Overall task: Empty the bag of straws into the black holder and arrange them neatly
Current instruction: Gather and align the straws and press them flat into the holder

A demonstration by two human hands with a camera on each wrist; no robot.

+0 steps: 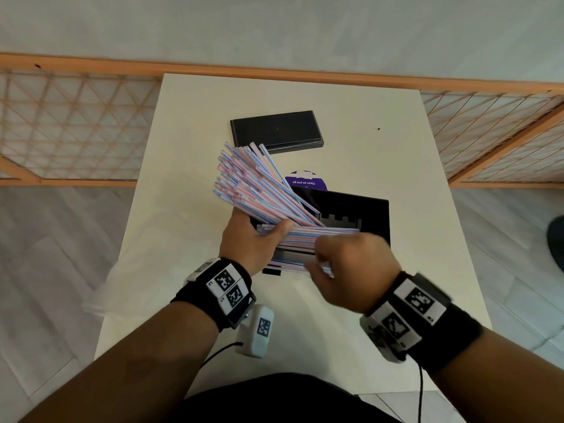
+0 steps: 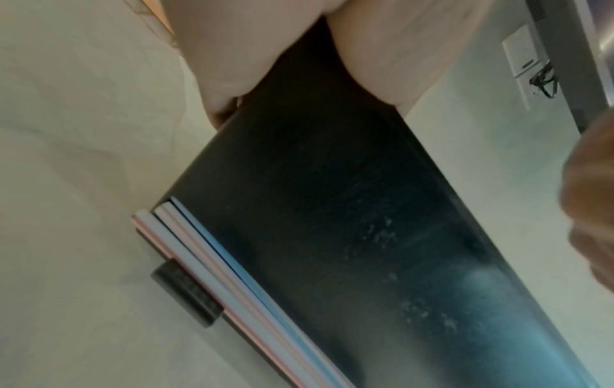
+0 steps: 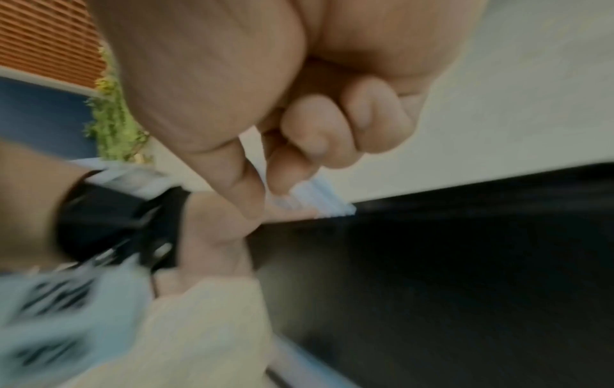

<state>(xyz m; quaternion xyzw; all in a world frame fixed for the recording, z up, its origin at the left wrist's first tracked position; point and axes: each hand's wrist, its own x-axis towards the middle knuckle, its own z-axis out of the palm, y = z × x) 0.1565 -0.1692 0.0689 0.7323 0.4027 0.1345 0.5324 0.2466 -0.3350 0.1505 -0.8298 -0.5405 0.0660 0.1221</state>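
The black holder (image 1: 366,215) stands open in the middle of the table. Striped straws (image 1: 253,184) fan out of its left end, up and to the left, while more straws (image 1: 311,236) lie flat along it. My left hand (image 1: 262,227) grips the holder's left end, thumb across the flat straws and fingers behind the fan. The left wrist view shows the holder's front wall (image 2: 332,210) with a few straws (image 2: 232,275) in its bottom slot. My right hand (image 1: 317,264), blurred, pinches a few straw ends (image 3: 322,202) between thumb and fingers (image 3: 252,199) at the holder's near edge (image 3: 465,249).
The holder's black lid (image 1: 276,131) lies flat behind it. A round purple sticker (image 1: 306,181) lies between lid and holder. Something clear, perhaps the bag (image 1: 100,288), hangs at the cream table's (image 1: 412,148) near left edge. A wooden lattice screen (image 1: 76,123) lines the back.
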